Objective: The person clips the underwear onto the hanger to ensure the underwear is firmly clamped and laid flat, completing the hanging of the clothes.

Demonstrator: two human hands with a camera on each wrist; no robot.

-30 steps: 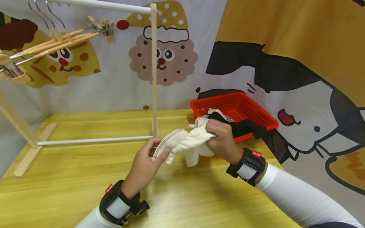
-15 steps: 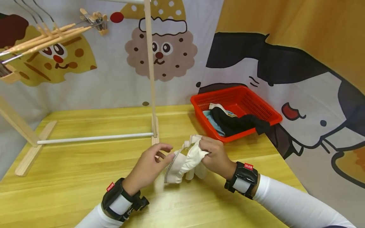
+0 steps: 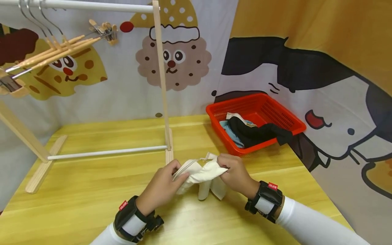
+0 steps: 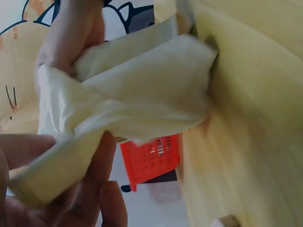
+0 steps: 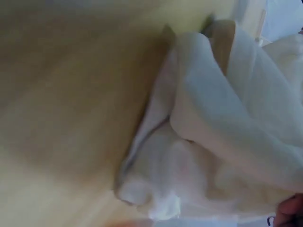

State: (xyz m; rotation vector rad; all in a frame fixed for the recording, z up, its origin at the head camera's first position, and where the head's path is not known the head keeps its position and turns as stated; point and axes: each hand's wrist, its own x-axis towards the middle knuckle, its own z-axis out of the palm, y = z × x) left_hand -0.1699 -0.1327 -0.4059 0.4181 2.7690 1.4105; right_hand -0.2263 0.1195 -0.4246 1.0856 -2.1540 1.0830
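I am holding a small cream garment (image 3: 200, 173) between both hands just above the near middle of the yellow table (image 3: 92, 190), its lower folds touching the wood. My left hand (image 3: 163, 185) is pinching the striped band edge between thumb and curled fingers, and the left wrist view is showing my fingers (image 4: 102, 189) wrapped under a rolled strip of the cloth. My right hand (image 3: 235, 172) is gripping the bunched top of the fabric at the right end, fingers curled round it; the right wrist view is giving me mostly crumpled white folds (image 5: 213, 142) lying against the table, so I cannot tell from there how each fingertip is sitting. As I am judging it, the garment is already out of the red basket (image 3: 277, 115) on the far right, where a black piece (image 3: 257, 132) and a light blue piece (image 3: 228, 127) are waiting, but it is not yet opened flat or straightened. The wooden hangers (image 3: 52, 51) are hanging on the white rail (image 3: 76, 5) at the far left, untouched, and nothing is hanging from them, so most of the work seems to be lying ahead.
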